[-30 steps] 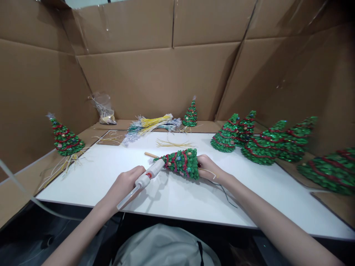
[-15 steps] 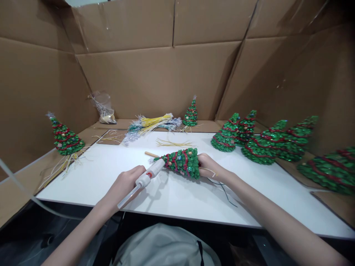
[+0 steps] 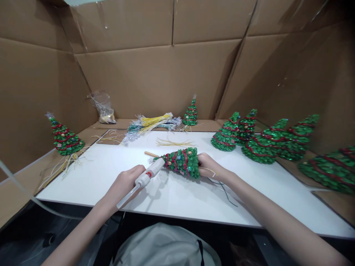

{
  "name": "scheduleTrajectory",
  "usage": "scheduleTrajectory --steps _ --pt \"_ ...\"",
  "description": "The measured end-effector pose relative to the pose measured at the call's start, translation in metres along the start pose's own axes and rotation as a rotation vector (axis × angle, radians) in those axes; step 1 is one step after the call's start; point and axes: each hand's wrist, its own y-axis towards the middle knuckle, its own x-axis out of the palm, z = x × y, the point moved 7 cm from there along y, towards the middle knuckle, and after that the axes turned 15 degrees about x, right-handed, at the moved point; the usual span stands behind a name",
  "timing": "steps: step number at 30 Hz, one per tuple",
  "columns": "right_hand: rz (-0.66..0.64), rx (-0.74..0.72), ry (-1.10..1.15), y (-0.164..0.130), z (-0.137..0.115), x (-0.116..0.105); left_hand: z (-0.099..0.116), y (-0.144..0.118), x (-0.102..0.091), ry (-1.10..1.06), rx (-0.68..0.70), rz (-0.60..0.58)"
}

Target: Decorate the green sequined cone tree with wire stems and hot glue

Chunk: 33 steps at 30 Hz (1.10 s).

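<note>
My left hand (image 3: 125, 183) grips a white pen-shaped tool (image 3: 144, 178) with a clear tube trailing from its rear; its tip touches the narrow end of a small green sequinned Christmas tree (image 3: 181, 161). That tree lies on its side on the white table (image 3: 177, 199), top pointing left. My right hand (image 3: 208, 165) holds it at its wide base. A thin dark wire (image 3: 223, 190) trails from the base toward me.
Several finished trees (image 3: 266, 142) stand along the right side, one more tree (image 3: 64, 138) at the left and a small tree (image 3: 190, 113) at the back. A bundle of yellow and silver wires (image 3: 151, 123), loose strands (image 3: 172, 142) and a plastic bag (image 3: 104, 108) lie at the back. Cardboard walls enclose the table.
</note>
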Motion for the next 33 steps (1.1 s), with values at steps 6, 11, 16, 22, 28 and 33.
scheduleTrajectory --steps 6,11,16,22,28,33 --pt "0.001 0.010 0.010 -0.0002 -0.0001 -0.0008 -0.0008 -0.0008 0.0003 0.004 -0.015 -0.011" --pt "0.006 0.010 0.009 0.0005 0.0021 -0.0001 -0.0010 -0.0017 0.0012 0.000 -0.006 -0.016" --pt "0.009 0.000 -0.004 0.0012 0.0029 0.0010 -0.0005 -0.0012 0.0010 0.008 -0.010 -0.013" --pt "0.002 0.011 -0.014 0.0014 0.0039 0.0014 -0.0010 0.0001 0.0013 0.015 -0.009 -0.004" --pt "-0.005 0.013 -0.007 0.0013 0.0029 0.0017 -0.0006 0.0001 0.0023 0.023 -0.001 -0.019" --pt "0.001 -0.006 -0.006 0.0009 0.0020 0.0015 0.0018 0.0009 0.0014 0.031 0.001 -0.023"
